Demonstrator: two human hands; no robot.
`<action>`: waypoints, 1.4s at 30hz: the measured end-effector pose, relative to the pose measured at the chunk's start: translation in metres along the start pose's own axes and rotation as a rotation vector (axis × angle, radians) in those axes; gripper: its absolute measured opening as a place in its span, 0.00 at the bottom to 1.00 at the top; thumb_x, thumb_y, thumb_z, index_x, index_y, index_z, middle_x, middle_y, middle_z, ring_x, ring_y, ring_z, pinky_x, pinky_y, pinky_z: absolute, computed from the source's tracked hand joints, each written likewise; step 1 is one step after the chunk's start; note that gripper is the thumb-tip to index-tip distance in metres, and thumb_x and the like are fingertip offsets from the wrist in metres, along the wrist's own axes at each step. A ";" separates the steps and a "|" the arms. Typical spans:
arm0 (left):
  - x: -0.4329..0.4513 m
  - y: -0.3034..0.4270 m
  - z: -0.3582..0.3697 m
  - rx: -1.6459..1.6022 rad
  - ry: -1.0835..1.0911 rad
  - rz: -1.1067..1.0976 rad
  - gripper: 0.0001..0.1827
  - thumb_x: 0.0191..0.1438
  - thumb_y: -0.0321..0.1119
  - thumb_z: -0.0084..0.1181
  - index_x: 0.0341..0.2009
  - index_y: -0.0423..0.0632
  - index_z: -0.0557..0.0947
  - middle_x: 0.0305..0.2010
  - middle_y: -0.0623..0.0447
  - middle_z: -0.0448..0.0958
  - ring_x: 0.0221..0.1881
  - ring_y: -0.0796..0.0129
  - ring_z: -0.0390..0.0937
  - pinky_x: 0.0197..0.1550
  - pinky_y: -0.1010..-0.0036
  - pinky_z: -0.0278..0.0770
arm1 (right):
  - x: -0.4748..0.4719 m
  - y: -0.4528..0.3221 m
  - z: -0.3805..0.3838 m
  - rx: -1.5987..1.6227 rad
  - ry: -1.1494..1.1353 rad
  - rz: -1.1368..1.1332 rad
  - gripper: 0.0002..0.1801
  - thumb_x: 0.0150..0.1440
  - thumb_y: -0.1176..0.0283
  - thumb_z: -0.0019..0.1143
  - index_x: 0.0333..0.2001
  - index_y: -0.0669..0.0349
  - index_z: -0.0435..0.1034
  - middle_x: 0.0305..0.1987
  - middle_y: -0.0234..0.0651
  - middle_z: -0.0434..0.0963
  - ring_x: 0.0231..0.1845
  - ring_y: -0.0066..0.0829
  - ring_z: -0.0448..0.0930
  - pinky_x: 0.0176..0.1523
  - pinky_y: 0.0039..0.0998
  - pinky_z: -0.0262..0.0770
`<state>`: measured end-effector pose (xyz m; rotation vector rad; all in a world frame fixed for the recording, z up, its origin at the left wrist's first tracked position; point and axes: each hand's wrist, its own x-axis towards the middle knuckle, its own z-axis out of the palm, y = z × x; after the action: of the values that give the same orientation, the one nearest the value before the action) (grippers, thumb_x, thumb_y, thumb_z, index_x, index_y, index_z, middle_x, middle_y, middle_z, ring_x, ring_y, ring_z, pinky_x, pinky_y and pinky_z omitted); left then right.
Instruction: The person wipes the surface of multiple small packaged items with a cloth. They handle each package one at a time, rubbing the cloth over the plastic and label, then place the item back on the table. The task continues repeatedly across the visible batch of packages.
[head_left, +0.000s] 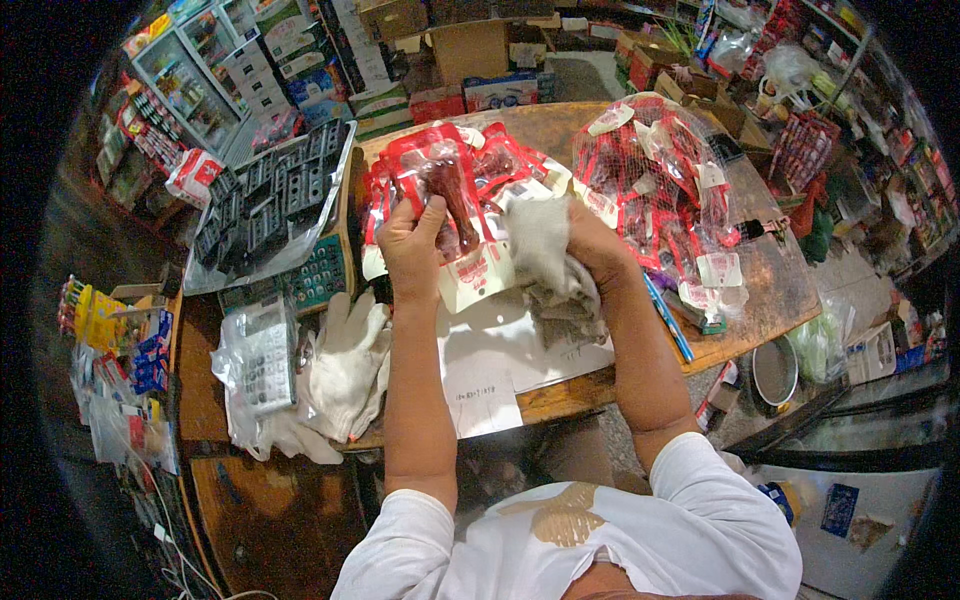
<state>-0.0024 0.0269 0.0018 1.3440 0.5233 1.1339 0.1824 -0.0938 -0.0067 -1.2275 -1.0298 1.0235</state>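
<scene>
My left hand (412, 240) grips a red-edged clear pouch of dark packaged meat (439, 172), holding it upright above the wooden table (562, 401). In my right hand (596, 240) is a greyish white cloth or knit glove (541, 232), partly blurred, beside the pouch. More red-edged pouches (499, 157) lie behind my hands. A clear net or plastic bag full of similar pouches (652, 180) rests to the right. Under my forearms lies a white paper sheet (487, 397) with handwriting.
White knit gloves (349, 360) and a plastic-wrapped calculator (266, 360) lie at the left. A tray of black cases (270, 195) stands behind, next to a green calculator (319, 274). Blue pens (669, 319) lie at the right. Boxes (469, 52) stand beyond the table.
</scene>
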 end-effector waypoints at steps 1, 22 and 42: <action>-0.001 0.003 0.002 -0.002 -0.031 -0.003 0.05 0.56 0.29 0.57 0.35 0.41 0.81 0.29 0.61 0.77 0.26 0.82 0.69 0.29 0.82 0.68 | -0.001 -0.003 -0.001 0.261 0.083 -0.007 0.18 0.54 0.66 0.57 0.47 0.64 0.71 0.41 0.35 0.78 0.36 0.24 0.79 0.42 0.25 0.77; -0.025 0.000 0.036 0.218 -0.615 -0.095 0.12 0.52 0.24 0.56 0.43 0.38 0.81 0.38 0.55 0.80 0.37 0.76 0.75 0.42 0.79 0.74 | 0.000 -0.012 0.006 -0.259 0.502 -0.414 0.08 0.55 0.76 0.54 0.38 0.66 0.75 0.36 0.34 0.79 0.36 0.24 0.79 0.40 0.29 0.78; -0.020 0.007 0.029 0.117 -0.374 -0.113 0.10 0.52 0.27 0.60 0.41 0.42 0.82 0.29 0.62 0.76 0.26 0.83 0.67 0.28 0.83 0.66 | -0.011 -0.030 0.010 0.748 0.244 -0.221 0.21 0.59 0.56 0.47 0.44 0.63 0.70 0.42 0.45 0.78 0.39 0.38 0.80 0.41 0.36 0.80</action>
<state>0.0112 -0.0051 0.0089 1.5639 0.3886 0.7445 0.1720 -0.1040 0.0231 -0.5857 -0.4946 0.9303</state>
